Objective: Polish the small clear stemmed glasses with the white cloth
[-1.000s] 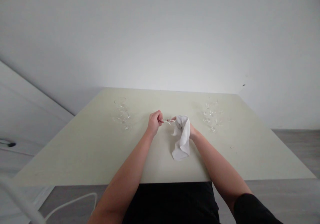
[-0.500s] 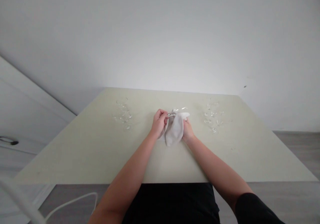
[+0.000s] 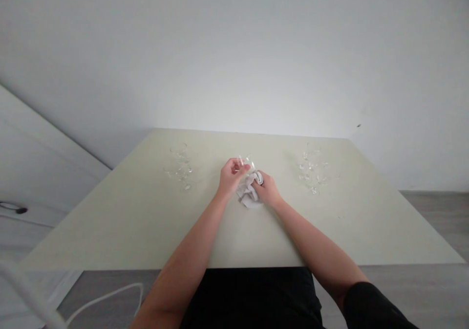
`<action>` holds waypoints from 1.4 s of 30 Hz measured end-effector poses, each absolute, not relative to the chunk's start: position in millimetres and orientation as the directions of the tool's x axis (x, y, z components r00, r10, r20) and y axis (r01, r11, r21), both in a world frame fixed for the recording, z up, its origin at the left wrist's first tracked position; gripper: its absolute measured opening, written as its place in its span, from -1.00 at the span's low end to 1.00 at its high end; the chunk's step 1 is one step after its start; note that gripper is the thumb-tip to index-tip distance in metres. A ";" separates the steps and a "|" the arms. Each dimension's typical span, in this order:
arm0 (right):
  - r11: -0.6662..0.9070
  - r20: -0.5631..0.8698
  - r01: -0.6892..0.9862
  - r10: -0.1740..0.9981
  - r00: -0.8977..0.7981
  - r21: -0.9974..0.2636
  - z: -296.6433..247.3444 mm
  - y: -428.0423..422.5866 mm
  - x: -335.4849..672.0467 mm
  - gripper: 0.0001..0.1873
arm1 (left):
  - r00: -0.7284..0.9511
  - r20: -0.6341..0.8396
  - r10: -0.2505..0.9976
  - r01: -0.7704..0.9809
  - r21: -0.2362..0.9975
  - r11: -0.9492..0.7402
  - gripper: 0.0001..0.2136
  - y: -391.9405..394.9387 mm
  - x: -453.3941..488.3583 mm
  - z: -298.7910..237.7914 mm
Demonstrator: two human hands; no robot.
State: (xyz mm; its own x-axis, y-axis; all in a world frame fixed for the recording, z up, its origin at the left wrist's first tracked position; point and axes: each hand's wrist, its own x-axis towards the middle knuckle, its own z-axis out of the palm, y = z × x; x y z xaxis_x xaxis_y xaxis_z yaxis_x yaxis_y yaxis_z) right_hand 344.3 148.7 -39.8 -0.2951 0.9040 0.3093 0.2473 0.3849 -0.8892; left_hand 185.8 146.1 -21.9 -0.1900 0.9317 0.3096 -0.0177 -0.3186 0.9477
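Note:
Over the middle of the table, my left hand (image 3: 230, 176) is closed around a clear drinking glass (image 3: 246, 161), whose shiny rim and wall show above the fingers. My right hand (image 3: 268, 189) grips a bunched white cloth (image 3: 251, 192) right beside the glass. Part of the cloth hangs down between the two hands. The lower part of the glass is hidden by the fingers and the cloth, so whether the cloth touches it all round I cannot tell.
Several clear stemmed glasses (image 3: 181, 168) are grouped on the left of the pale table (image 3: 146, 221). Another group of glasses (image 3: 312, 171) is on the right. A wall (image 3: 234, 65) rises behind the table; a white cabinet (image 3: 32, 172) stands at the left.
The glass has turned in my left hand and its bowl now shows above the fingers. The cloth, which hung spread out, is now bunched lower in my right hand.

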 end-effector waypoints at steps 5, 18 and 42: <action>-0.084 -0.084 0.031 0.771 -0.632 -0.996 -37.6 144.7 347.7 -0.57 | 0.001 0.211 0.977 -0.199 0.958 -0.207 -0.54 147.7 179.2 -26.6; 0.192 0.171 0.132 0.973 -0.155 -0.972 -42.6 145.6 337.1 -0.71 | -0.193 0.129 0.973 -0.282 0.942 -0.181 -0.48 149.1 181.8 -20.6; -0.010 0.014 -0.059 0.918 -0.397 -0.998 -38.1 140.1 342.2 -0.63 | 0.021 0.175 0.984 -0.568 0.812 -0.132 -0.48 138.6 177.9 -7.5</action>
State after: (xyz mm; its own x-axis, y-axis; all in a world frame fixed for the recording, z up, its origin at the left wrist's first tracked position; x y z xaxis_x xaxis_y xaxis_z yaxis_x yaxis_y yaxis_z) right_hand 342.2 140.1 -38.1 -0.3969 0.9178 0.0138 -0.0586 -0.0104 -0.9982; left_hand 177.9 138.6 -7.5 0.0211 0.9843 0.1750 -0.5683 -0.1322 0.8121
